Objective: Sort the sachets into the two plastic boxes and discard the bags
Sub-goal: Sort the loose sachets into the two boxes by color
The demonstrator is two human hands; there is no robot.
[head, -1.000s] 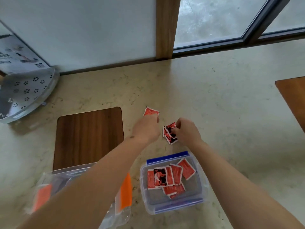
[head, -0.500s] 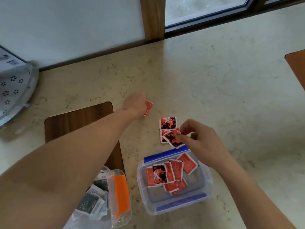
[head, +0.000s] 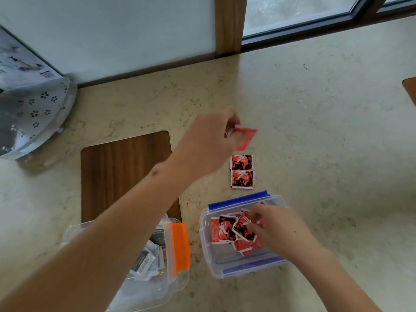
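Observation:
My left hand (head: 210, 143) pinches one red sachet (head: 245, 137) just above the counter, blurred by motion. Two joined red sachets (head: 242, 171) lie flat on the counter below it. My right hand (head: 279, 230) is over the blue-clipped plastic box (head: 238, 199), its fingers closed on a red sachet (head: 242, 228) among several red ones inside. The orange-clipped plastic box (head: 179, 246) at lower left holds several grey and white sachets (head: 148, 257), partly hidden by my left forearm.
A dark wooden inlay (head: 126, 174) sits in the beige stone counter left of the boxes. A silvery flower-patterned bag (head: 33, 118) leans at the far left against the wall. Another wooden panel (head: 410, 88) shows at the right edge.
My right hand carried a red sachet from the counter pile down into the blue-clipped box. My left hand lifted its sachet and shifted right. Two sachets remain on the counter.

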